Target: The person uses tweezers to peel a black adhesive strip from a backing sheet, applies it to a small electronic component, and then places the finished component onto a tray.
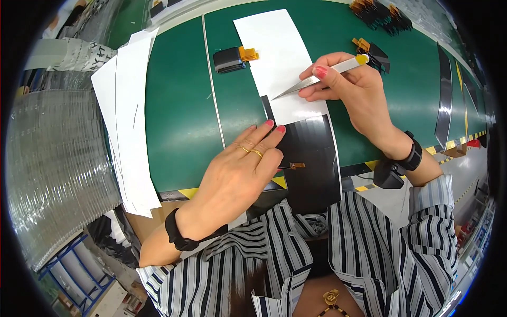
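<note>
My right hand [351, 90] is closed around silver tweezers [300, 85] with a yellow end. Their tip meets the white sheet close to the upper end of a narrow black strip [268, 108]. My left hand [235, 171] lies lower down, two fingertips stretched to the strip's lower end, at the edge of a black sheet [311, 145] divided into bands. Beside its curled thumb and fingers an orange flex tail [298, 166] sticks out over the black sheet; the part it belongs to is mostly hidden by the hand. The white backing sheet [277, 47] runs beneath, across the green mat.
Black modules with orange flex tails [229, 59] are stacked left of the white sheet. More modules [377, 55] lie beyond my right hand, with a pile [381, 16] at the far right. White papers [132, 121] and clear plastic trays [58, 158] stand left; black strips [444, 100] lie right.
</note>
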`<state>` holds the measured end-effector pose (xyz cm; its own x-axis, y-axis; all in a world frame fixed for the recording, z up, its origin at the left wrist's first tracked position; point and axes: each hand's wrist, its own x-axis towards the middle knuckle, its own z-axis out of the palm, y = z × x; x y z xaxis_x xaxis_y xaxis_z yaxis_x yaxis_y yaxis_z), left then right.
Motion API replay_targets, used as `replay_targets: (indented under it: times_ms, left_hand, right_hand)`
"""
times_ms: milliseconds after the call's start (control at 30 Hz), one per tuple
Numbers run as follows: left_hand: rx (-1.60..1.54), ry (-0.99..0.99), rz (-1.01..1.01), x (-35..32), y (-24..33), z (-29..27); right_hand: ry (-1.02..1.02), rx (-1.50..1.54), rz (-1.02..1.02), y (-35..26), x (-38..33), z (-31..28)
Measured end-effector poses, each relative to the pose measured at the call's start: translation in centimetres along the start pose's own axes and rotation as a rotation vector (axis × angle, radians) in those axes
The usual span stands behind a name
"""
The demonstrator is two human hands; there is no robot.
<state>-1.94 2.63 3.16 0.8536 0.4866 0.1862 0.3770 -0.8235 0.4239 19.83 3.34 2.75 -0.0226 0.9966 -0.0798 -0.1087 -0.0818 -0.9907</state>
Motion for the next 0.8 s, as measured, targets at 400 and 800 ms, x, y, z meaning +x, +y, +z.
replay_targets:
  times_ms: [400,800]
  left_hand:
    - [0.085,-0.009,0.027,-0.7,0.3,0.0]
    - [-1.18,0.292,-0.655,6.6,-2.4,-3.1]
  right_hand:
    - [0.035,0.288,0.141,0.0,0.2,-0.2]
    - [0.12,0.376,-0.397,-2.7,0.5,-3.8]
